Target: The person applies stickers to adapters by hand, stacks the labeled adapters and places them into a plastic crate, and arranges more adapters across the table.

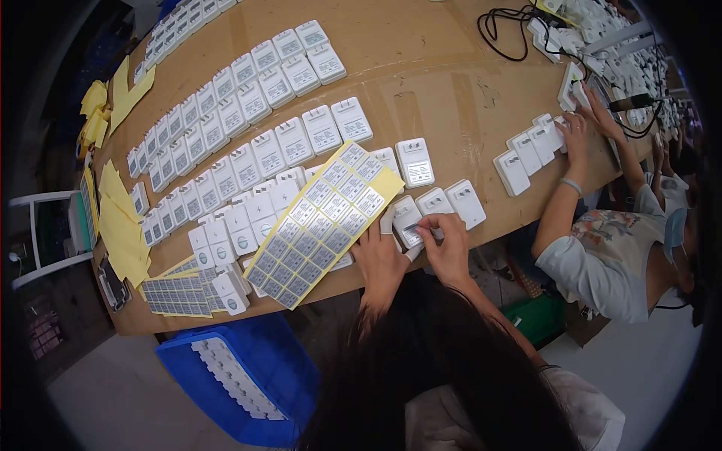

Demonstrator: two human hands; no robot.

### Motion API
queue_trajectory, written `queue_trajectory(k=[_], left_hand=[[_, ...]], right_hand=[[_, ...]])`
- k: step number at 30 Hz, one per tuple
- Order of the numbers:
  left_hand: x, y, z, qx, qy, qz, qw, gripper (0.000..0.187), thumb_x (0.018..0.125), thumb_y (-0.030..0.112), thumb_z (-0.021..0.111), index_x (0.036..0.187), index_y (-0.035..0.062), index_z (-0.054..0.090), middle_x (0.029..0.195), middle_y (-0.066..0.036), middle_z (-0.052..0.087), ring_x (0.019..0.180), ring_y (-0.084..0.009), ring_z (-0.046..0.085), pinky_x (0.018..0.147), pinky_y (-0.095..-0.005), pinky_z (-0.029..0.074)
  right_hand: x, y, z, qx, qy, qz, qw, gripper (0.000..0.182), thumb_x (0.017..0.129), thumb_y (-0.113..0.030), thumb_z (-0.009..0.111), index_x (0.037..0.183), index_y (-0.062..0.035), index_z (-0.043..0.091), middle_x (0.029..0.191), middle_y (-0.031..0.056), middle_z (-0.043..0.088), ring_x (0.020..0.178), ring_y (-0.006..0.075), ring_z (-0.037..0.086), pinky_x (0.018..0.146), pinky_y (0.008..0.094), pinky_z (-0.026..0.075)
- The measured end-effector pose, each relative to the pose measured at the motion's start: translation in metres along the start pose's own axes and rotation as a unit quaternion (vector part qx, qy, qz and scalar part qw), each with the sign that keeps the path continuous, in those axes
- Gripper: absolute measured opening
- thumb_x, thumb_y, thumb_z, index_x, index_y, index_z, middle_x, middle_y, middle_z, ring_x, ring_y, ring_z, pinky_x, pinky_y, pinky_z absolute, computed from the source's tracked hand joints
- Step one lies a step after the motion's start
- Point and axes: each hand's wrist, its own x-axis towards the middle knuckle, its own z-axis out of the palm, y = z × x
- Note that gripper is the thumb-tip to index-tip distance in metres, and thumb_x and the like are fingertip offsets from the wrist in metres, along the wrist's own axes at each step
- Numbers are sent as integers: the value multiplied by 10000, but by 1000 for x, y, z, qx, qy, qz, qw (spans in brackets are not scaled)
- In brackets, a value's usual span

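White plug devices with grey labels stand in rows on the brown table. A yellow-backed label sheet lies slanted over several of them, its lower right edge beside my left hand. That hand wears white finger covers, and its thumb and fingers are spread around a white device. My right hand pinches a small label at the face of this device. Two more devices sit just to the right, without visible labels. Another, labelled device lies above.
Yellow backing paper and more label sheets lie at the left. A blue bin stands below the table edge. At the right, a co-worker's hands touch white devices near black cables.
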Motion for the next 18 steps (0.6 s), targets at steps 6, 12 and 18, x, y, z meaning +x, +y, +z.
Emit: queue_trajectory(k=[6, 12, 18], left_hand=[[0, 1, 0, 6, -4, -3, 1000, 798, 678, 327, 875, 1391, 136, 570, 1354, -50, 559, 1272, -320, 511, 1009, -559, 367], [0, -1, 1, 25, -24, -5, 999, 791, 678, 286, 876, 1390, 132, 566, 1345, -59, 560, 1272, -322, 507, 1013, -556, 372], [1, 14, -23, 12, -26, 11, 1000, 806, 708, 261, 871, 1417, 69, 538, 1374, -142, 544, 1315, -352, 491, 1087, -527, 340]], right_hand=[[-1, 5, 2, -37, -2, -42, 998, 207, 815, -127, 797, 982, -85, 681, 915, 21, 671, 938, 244, 577, 867, 392, 407], [1, -7, 1, -149, 50, -84, 984, 389, 761, -247, 855, 1053, -101, 644, 957, 48, 627, 963, 263, 551, 889, 428, 380], [6, 14, 8, -132, 158, -25, 978, 454, 790, -239, 852, 1107, -48, 588, 960, 89, 556, 924, 284, 534, 877, 446, 381]])
